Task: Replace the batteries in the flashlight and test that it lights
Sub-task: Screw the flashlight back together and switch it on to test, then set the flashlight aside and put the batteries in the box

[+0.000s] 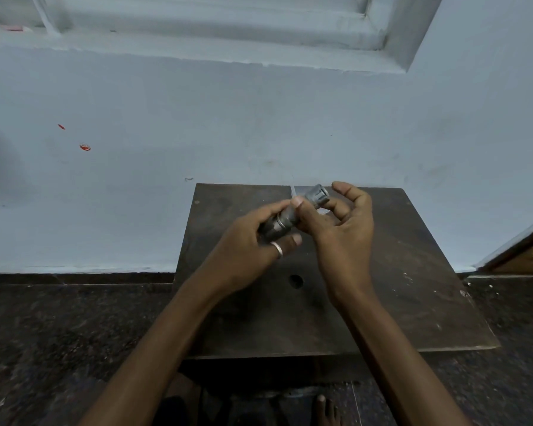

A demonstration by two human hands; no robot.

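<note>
Home room: painted wall (259, 124), low wooden table (413, 287).

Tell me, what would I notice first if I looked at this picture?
Right in the middle, two bare hands hold a small grey flashlight in the air above a dark wooden board. The left hand, wearing a silver ring, grips one end, and the right hand pinches the other. Behind them is a big pale blue wall, and the board has a round hole.
</note>
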